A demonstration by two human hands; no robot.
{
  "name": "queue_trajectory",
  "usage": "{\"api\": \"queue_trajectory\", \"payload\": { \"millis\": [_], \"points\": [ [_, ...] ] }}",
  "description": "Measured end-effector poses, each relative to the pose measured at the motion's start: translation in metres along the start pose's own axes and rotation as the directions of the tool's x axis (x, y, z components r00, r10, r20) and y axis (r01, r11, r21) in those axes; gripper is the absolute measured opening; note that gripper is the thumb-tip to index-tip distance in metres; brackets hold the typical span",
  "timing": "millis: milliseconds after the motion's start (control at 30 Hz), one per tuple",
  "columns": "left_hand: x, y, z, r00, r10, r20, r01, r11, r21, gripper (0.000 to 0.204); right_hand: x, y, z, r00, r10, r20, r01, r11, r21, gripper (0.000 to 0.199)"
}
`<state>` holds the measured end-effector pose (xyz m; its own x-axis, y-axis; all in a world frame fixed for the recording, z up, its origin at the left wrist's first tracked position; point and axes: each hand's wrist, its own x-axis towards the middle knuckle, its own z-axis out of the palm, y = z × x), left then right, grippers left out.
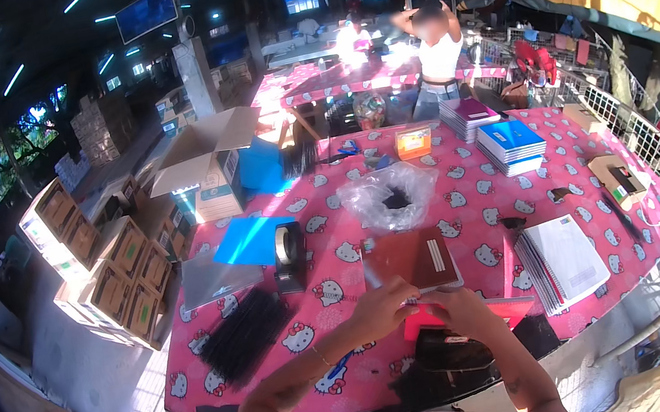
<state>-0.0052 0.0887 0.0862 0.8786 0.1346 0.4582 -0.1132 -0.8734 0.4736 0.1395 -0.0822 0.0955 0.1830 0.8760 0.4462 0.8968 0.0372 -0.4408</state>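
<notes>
My left hand (382,309) and my right hand (461,311) meet over a red-pink notebook (511,309) lying on the pink patterned tablecloth (326,233), both gripping its near edge. Just beyond my fingers lies a brown notebook (411,260) with a white label strip. A bundle of black binding strips (244,334) sits to my left. A black tape dispenser (290,256) stands behind it.
A clear plastic bag (392,195) holding dark bits lies mid-table. White spiral notebooks (564,261) are stacked at right, blue ones (512,145) farther back. Blue sheets (253,241), an open carton (206,170) and stacked boxes (111,277) are at left. A person (438,57) stands beyond the table.
</notes>
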Motion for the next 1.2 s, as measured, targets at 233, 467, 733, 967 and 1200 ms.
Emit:
{"api": "queue_trajectory", "payload": {
  "millis": [233,467,733,967,1200],
  "points": [
    [0.003,-0.009,0.013,0.999,-0.043,0.002,0.043,0.998,-0.042,0.027,-0.026,0.022,0.002,0.995,0.094,-0.026,-0.097,0.975,-0.198,0.027],
    [0.015,-0.039,0.018,0.976,-0.05,0.213,0.058,0.998,-0.031,0.032,-0.018,0.028,0.002,0.995,0.095,-0.008,-0.094,0.97,-0.222,0.023],
    [-0.004,0.015,0.061,0.988,-0.057,-0.144,0.126,0.835,0.535,0.083,-0.015,0.026,0.005,0.993,0.079,-0.085,-0.097,0.97,-0.223,0.018],
    [-0.01,0.021,0.066,0.985,-0.118,-0.122,0.167,0.815,0.555,0.091,-0.02,0.018,-0.007,0.988,0.157,-0.003,-0.154,0.963,-0.22,0.018],
    [-0.025,0.009,0.091,0.972,0.024,-0.235,0.085,0.893,0.442,0.091,-0.047,0.044,-0.038,0.991,0.134,0.004,-0.126,0.944,-0.306,0.022]
  ]
}}
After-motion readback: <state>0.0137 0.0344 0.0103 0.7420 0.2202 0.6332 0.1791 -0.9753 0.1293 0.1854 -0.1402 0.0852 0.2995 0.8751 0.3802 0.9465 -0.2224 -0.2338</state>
